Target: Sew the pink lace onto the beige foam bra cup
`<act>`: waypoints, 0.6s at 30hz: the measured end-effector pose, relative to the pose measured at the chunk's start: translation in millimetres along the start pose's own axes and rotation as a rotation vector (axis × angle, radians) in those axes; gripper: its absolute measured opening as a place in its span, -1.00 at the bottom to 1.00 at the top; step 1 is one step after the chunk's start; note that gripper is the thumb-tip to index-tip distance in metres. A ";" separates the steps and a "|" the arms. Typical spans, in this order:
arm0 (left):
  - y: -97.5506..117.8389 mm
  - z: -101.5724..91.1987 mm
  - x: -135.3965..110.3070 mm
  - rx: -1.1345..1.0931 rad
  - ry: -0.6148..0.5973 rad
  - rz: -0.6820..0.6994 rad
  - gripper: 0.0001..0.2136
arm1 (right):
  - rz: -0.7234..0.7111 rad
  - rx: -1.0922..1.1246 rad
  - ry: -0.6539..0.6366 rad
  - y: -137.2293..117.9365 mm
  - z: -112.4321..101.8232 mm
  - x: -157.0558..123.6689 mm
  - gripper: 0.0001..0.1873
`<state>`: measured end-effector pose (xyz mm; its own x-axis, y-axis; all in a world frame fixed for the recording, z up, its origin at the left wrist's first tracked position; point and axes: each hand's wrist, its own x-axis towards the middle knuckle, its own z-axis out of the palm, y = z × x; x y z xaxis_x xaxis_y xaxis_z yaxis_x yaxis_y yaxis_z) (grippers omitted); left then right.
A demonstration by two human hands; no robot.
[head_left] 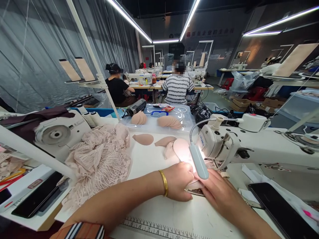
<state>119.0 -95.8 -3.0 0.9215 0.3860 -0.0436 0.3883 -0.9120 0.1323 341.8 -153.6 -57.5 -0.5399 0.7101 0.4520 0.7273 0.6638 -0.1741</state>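
Note:
Under the needle area of a white sewing machine (216, 142), a pale pink bra cup (181, 149) lies on the white table, brightly lit. My left hand (178, 181), with a gold bangle at the wrist, has its fingers curled and pressed on the cup's near edge. To its right, my right hand (219, 189) rests beside the machine's foot, fingers stretched out and lying over the fabric. A grey clip lamp (198, 161) hides some fingertips and part of the fabric. Behind the cup are two flat beige cup pieces (144, 139).
Beige lace (99, 156) is heaped at left. Stacked beige pieces (169, 122) sit on a clear plastic box (152, 127) behind. A black phone (281, 205) lies at right, and a printed ruler (154, 229) runs along the front edge. Co-workers (177, 88) sit ahead.

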 end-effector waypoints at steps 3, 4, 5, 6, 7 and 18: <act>-1.1 -5.6 -6.1 -0.020 -0.064 0.043 -0.77 | 0.086 -0.074 -0.061 17.0 9.6 -6.5 -0.59; -1.7 -4.4 -7.0 0.004 -0.046 0.033 -0.78 | 0.099 -0.095 -0.082 23.2 11.6 -8.7 -0.58; -2.4 -2.0 -7.1 0.034 -0.013 0.014 -0.79 | 0.101 -0.111 -0.098 28.4 12.7 -10.5 -0.58; -3.0 1.4 -6.4 0.064 0.025 -0.007 -0.81 | 0.099 -0.124 -0.108 32.4 12.9 -11.8 -0.56; -3.7 5.2 -5.2 0.090 0.058 -0.020 -0.85 | 0.095 -0.133 -0.116 34.9 12.5 -12.6 -0.54; -15.4 21.9 -0.7 0.152 0.205 0.033 -0.89 | 0.167 -0.086 -0.089 26.2 11.5 -11.9 -0.52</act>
<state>112.6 -85.0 -26.6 0.9183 0.3614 0.1618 0.3693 -0.9291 -0.0206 362.4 -141.9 -77.5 -0.4411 0.8294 0.3429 0.8415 0.5150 -0.1632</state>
